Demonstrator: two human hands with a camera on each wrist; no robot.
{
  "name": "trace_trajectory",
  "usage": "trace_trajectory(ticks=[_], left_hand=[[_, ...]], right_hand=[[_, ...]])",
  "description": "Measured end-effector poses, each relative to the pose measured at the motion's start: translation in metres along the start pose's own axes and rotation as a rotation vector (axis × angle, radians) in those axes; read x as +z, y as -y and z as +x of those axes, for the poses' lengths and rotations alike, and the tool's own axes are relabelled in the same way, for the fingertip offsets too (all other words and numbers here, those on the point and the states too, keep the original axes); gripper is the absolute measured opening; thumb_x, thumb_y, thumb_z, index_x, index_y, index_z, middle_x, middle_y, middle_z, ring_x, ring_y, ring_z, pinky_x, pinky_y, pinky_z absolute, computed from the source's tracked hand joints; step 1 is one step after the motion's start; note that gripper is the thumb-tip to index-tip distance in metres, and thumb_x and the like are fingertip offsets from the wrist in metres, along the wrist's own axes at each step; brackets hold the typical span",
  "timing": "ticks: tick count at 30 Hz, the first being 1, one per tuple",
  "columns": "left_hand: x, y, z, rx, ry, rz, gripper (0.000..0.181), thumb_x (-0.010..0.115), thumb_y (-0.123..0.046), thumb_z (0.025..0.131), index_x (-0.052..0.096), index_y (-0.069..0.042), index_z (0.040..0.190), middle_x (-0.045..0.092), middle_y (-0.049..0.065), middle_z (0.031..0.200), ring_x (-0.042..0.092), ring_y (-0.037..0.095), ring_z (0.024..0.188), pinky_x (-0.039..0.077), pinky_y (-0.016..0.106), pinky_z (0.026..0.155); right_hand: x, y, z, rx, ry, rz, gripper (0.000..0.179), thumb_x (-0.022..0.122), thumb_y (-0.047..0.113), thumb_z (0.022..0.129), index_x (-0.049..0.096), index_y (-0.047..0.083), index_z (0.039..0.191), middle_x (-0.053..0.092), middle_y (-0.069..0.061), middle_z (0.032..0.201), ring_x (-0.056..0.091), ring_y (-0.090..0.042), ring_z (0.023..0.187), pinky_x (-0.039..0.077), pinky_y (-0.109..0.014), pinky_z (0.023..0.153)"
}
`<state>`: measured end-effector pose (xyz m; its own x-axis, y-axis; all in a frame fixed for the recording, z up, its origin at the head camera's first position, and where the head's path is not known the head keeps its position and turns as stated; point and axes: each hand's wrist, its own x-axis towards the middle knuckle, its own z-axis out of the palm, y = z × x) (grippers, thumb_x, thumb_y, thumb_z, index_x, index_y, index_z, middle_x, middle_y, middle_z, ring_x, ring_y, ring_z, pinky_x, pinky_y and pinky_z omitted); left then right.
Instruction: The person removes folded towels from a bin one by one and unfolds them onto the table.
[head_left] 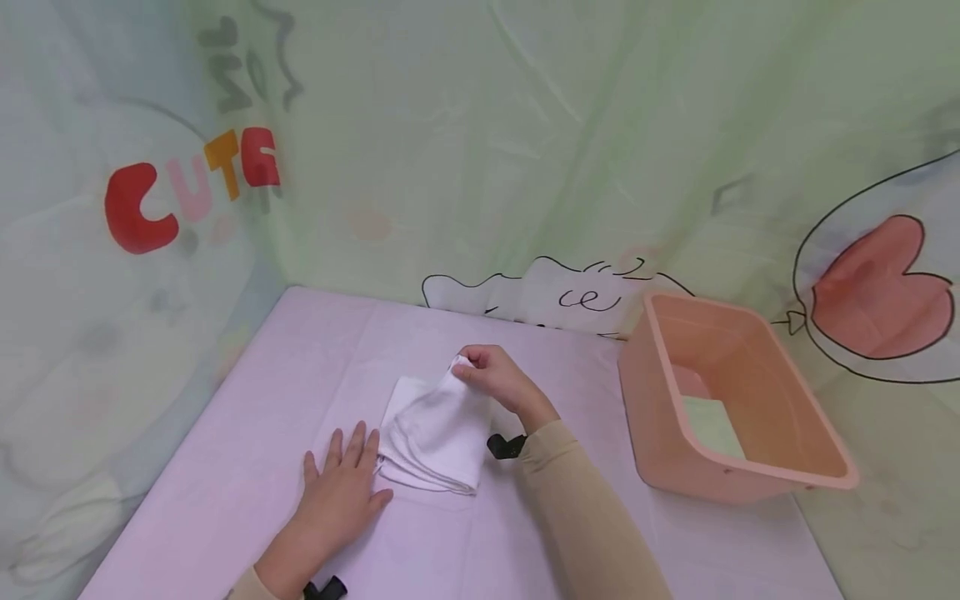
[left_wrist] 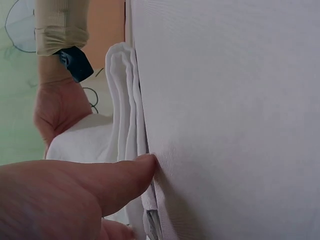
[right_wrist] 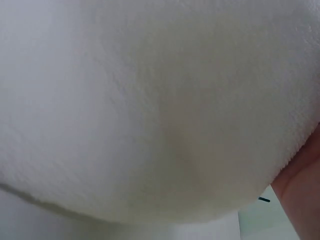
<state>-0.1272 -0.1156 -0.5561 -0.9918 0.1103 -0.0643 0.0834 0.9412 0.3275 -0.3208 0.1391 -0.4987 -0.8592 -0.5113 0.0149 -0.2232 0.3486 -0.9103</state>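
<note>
A white folded towel (head_left: 442, 433) lies on the pale table, its layers stacked along the near edge. My right hand (head_left: 501, 382) pinches its far right corner between thumb and fingers, lifting the top layer off the stack. In the right wrist view the raised fluffy cloth (right_wrist: 150, 110) fills most of the picture. Flat on the table, with fingers spread, my left hand (head_left: 339, 492) lies at the towel's left side, fingertips right at its edge. The left wrist view shows the thumb (left_wrist: 125, 177) beside the stacked folds (left_wrist: 127, 95).
A peach plastic bin (head_left: 652, 425) stands at the right of the table (head_left: 420, 550), with a pale folded cloth (head_left: 712, 425) inside. Printed curtains (head_left: 480, 167) hang behind and at the left. Black wrist mounts (head_left: 506, 447) sit at both wrists.
</note>
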Motion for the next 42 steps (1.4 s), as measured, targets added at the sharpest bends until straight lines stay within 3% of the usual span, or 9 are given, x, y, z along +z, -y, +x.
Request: trace_trajectory(ticks=[9,17,21,27,35,42], left_hand=[[0.003,-0.013,0.0,0.098,0.005,0.016,0.083,0.076,-0.05,0.097,0.047,-0.007,0.163,0.03,0.016,0.177,0.026,0.054,0.162,0.022,0.089,0.116],[0.001,-0.021,-0.003,0.099,0.043,0.007,0.081,0.077,-0.05,0.097,0.05,-0.006,0.16,0.041,0.018,0.172,0.029,0.054,0.161,0.018,0.087,0.119],[0.0,-0.023,-0.004,0.11,0.049,-0.005,0.081,0.077,-0.049,0.097,0.05,-0.004,0.16,0.042,0.021,0.17,0.033,0.054,0.159,0.021,0.084,0.121],[0.0,-0.023,-0.005,0.119,0.043,0.009,0.082,0.076,-0.049,0.097,0.05,-0.003,0.159,0.042,0.022,0.17,0.034,0.054,0.158,0.025,0.081,0.122],[-0.001,-0.024,-0.003,0.114,0.044,0.028,0.081,0.076,-0.048,0.098,0.05,-0.003,0.16,0.042,0.021,0.17,0.035,0.054,0.158,0.027,0.08,0.122],[-0.004,-0.027,-0.003,0.112,0.049,0.025,0.079,0.076,-0.046,0.098,0.051,-0.001,0.158,0.044,0.023,0.169,0.037,0.054,0.157,0.027,0.079,0.123]], right_hand=[[-0.014,-0.005,-0.012,0.032,-0.019,0.062,0.015,0.071,0.012,0.102,0.071,-0.003,0.099,0.064,0.008,0.082,0.058,-0.008,0.077,0.049,-0.022,0.067],[-0.024,-0.008,-0.021,0.055,-0.021,0.063,0.016,0.071,0.015,0.102,0.07,0.0,0.098,0.061,0.01,0.078,0.054,-0.011,0.073,0.044,-0.025,0.063],[-0.03,-0.011,-0.028,0.067,-0.025,0.068,0.016,0.071,0.015,0.102,0.07,-0.001,0.098,0.063,0.01,0.078,0.056,-0.013,0.073,0.046,-0.029,0.064],[-0.042,-0.014,-0.04,0.068,-0.052,0.059,0.017,0.07,0.013,0.102,0.07,-0.003,0.099,0.062,0.009,0.079,0.052,-0.009,0.071,0.043,-0.025,0.064],[-0.055,-0.02,-0.055,0.065,-0.064,0.103,0.016,0.069,0.004,0.1,0.065,-0.011,0.098,0.064,0.01,0.079,0.058,-0.01,0.074,0.051,-0.027,0.069],[-0.063,-0.021,-0.064,0.071,-0.081,0.106,0.013,0.071,0.004,0.098,0.066,-0.007,0.093,0.063,0.01,0.08,0.057,-0.007,0.077,0.052,-0.028,0.073]])
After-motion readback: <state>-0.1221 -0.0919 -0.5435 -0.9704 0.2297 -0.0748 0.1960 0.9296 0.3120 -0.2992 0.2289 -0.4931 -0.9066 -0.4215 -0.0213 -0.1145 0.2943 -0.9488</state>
